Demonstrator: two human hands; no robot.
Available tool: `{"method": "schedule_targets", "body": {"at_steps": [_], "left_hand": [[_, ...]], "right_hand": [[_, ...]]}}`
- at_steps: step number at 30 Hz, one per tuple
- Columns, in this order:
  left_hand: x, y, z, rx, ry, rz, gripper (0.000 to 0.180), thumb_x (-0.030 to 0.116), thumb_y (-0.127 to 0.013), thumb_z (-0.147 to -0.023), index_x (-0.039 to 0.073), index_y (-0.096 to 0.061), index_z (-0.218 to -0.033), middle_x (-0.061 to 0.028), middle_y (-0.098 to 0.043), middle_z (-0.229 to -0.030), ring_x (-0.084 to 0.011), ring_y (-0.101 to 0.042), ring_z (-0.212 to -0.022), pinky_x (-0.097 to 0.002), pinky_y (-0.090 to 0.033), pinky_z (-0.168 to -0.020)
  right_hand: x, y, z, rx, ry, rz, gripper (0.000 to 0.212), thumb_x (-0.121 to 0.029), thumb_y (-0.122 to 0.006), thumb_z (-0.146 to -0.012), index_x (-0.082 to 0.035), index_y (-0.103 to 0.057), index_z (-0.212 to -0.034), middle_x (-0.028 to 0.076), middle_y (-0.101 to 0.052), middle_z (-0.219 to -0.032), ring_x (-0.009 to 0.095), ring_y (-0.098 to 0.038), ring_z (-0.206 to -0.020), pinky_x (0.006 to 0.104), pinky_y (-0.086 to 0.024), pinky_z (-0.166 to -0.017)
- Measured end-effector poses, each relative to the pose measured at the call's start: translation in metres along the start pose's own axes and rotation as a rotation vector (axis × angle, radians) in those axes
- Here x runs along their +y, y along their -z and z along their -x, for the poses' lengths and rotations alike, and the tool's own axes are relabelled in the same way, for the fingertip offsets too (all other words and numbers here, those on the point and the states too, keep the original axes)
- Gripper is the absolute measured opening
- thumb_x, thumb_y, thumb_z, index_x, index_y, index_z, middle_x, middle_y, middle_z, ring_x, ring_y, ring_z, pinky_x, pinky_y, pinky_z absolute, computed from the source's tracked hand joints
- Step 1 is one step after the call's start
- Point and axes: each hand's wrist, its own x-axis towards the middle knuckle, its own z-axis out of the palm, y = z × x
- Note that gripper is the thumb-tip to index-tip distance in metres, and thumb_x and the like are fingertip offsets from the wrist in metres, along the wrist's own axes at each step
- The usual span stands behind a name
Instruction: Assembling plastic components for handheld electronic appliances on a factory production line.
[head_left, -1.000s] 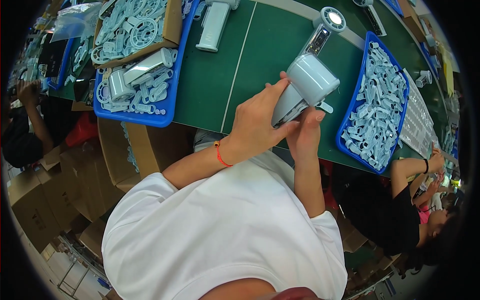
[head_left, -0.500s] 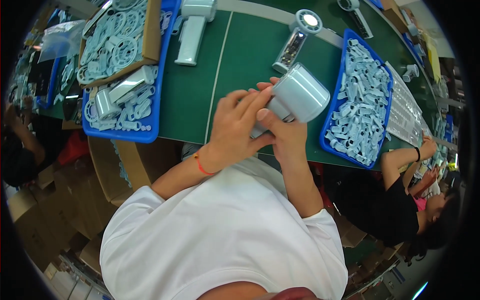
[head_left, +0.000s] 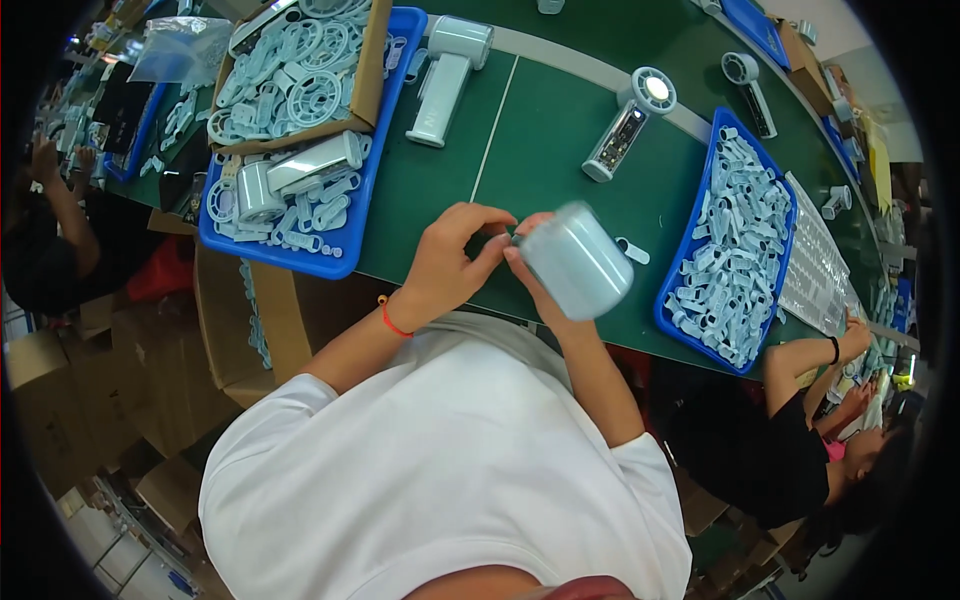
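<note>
My right hand [head_left: 545, 285] grips a pale blue handheld fan housing [head_left: 578, 262] by its narrower end, with the round drum-shaped head pointing up and right. Fingers of my left hand [head_left: 452, 255] are pinched together against the near end of that housing; whatever lies between the fingertips is too small to make out. On the green table [head_left: 545, 130] just right of the housing lies a small pale blue oval part [head_left: 631, 251]. Farther off, a handheld fan with an uncovered handle [head_left: 618, 138] shows its circuit board and a lit round head.
A blue tray [head_left: 345, 262] at left holds a cardboard box [head_left: 372, 70] of ring-shaped parts. Another fan housing [head_left: 440, 95] lies beside it. At right a blue tray [head_left: 663, 300] is full of small pale parts. A co-worker's arm [head_left: 800, 355] reaches in there, near a clear plastic sheet [head_left: 815, 265].
My left hand has come off its wrap around the housing and now pinches at its near end. The housing has turned and shifted slightly left. The small oval part has come into sight.
</note>
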Motion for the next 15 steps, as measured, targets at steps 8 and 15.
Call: {"method": "schedule_targets", "body": {"at_steps": [8,15], "left_hand": [[-0.004,0.005,0.010,0.005,0.079,0.134,0.023,0.001,-0.055,-0.081,-0.003,-0.057,-0.103,-0.0104,-0.062,-0.089,-0.0154,-0.059,-0.078,-0.0266,-0.047,-0.072],[-0.006,0.001,0.012,0.016,0.023,0.059,0.023,-0.001,-0.057,-0.077,-0.001,-0.058,-0.100,-0.0104,-0.062,-0.085,-0.0185,-0.060,-0.076,-0.0284,-0.047,-0.069]], "right_hand": [[-0.043,-0.017,-0.013,-0.070,-0.252,0.060,0.050,-0.015,-0.072,-0.072,0.000,-0.043,-0.110,0.007,-0.055,-0.090,0.015,-0.057,-0.078,0.0272,-0.048,-0.071],[-0.045,-0.015,-0.005,-0.103,-0.322,0.004,0.051,-0.015,-0.071,-0.072,-0.001,-0.044,-0.113,0.007,-0.055,-0.095,0.014,-0.055,-0.086,0.0283,-0.047,-0.075]]}}
